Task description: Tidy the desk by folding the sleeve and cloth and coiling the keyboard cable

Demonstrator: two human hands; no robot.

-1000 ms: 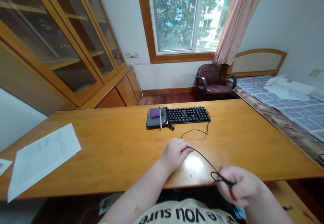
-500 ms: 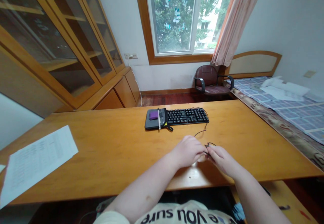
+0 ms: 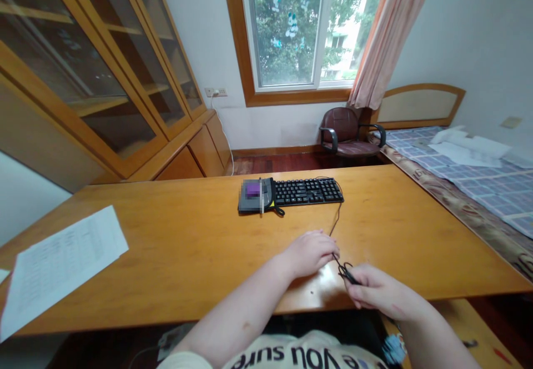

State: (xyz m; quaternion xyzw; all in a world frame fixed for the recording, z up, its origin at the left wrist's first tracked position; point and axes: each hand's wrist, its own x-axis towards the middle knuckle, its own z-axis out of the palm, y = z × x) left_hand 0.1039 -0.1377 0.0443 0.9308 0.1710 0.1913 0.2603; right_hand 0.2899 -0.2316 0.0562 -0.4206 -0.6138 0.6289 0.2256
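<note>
A thin black cable (image 3: pixel 335 220) runs from the black keyboard (image 3: pixel 308 192) toward me over the desk. My left hand (image 3: pixel 313 251) is closed on this cable near the front of the desk, fingertips pinched together. To its right, my right hand (image 3: pixel 370 287) grips a looped, bunched part of the cable, with several small loops sticking out by the thumb. A short stretch of cable spans the gap between both hands. The plug end cannot be made out.
Left of the keyboard lies a dark flat case (image 3: pixel 250 205) with a purple item (image 3: pixel 252 190) on it, partly pixelated. Printed paper sheets (image 3: pixel 70 263) lie at the desk's left. Beyond the desk stand an armchair (image 3: pixel 342 130), a bed (image 3: pixel 478 163) and a glass-door cabinet (image 3: pixel 166 130).
My right hand has moved toward me and slightly right with the bunched cable, away from my left hand. The left hand has dropped a little lower.
</note>
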